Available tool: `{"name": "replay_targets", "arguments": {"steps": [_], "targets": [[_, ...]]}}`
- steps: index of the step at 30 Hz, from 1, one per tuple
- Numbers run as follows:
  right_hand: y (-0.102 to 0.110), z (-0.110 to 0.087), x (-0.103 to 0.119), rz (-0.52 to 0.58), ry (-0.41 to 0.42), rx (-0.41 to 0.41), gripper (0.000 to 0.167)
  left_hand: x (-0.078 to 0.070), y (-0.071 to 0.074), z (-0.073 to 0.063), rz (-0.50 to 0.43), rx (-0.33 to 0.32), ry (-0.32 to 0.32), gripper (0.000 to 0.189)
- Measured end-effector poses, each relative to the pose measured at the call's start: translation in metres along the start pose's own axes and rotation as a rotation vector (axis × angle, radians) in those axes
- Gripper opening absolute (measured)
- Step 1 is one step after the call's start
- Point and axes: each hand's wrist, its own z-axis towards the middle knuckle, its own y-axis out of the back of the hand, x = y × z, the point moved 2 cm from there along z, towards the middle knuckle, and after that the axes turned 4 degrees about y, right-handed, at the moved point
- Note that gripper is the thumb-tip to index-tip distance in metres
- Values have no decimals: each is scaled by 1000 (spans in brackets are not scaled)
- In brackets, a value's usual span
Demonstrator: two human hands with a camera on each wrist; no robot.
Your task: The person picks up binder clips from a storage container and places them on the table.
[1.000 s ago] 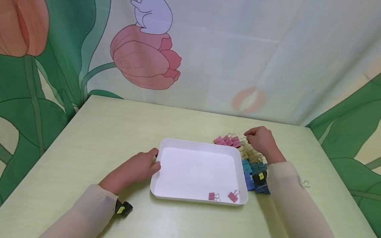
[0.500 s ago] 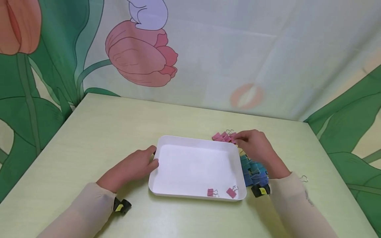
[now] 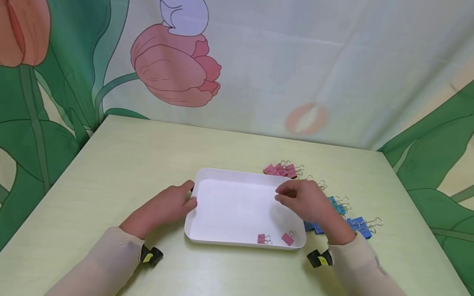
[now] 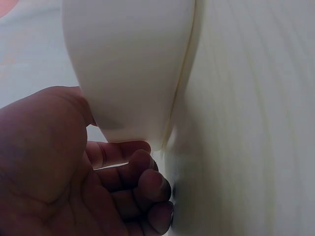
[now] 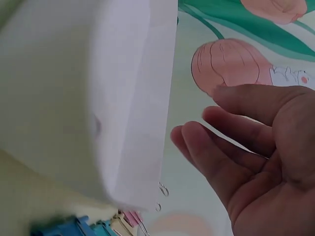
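A white rectangular tray [image 3: 237,205] lies on the table, and two pink binder clips [image 3: 287,239] rest inside near its front right corner. My left hand [image 3: 170,209] grips the tray's left edge, thumb over the rim and fingers on the outer side; the left wrist view shows the fingers curled beside the wall. Over the tray's right part hovers my right hand [image 3: 305,201]. Its thumb and fingers are apart with nothing between them in the right wrist view. Behind the tray's back right corner lies a group of pink binder clips [image 3: 280,169].
Along the tray's right side are teal binder clips [image 3: 338,204] and blue binder clips [image 3: 358,225]. Yellowish clips [image 3: 321,185] are mostly hidden behind the right hand. A printed curtain [image 3: 259,74] hangs behind the pale table [image 3: 148,156].
My right hand has moved from beyond the back right corner, past the pink clips, to over the tray's right part. The left hand keeps its hold on the tray.
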Motion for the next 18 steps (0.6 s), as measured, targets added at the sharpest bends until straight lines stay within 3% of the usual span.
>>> {"name": "replay_targets", "arguments": {"steps": [11,18], "targets": [[-30,-27,13,65,63,171,15,0,0,1,5,10,-1,42],[-44,-35,15,5,103,172,6,-1,1,0,1,16,4,42]]}}
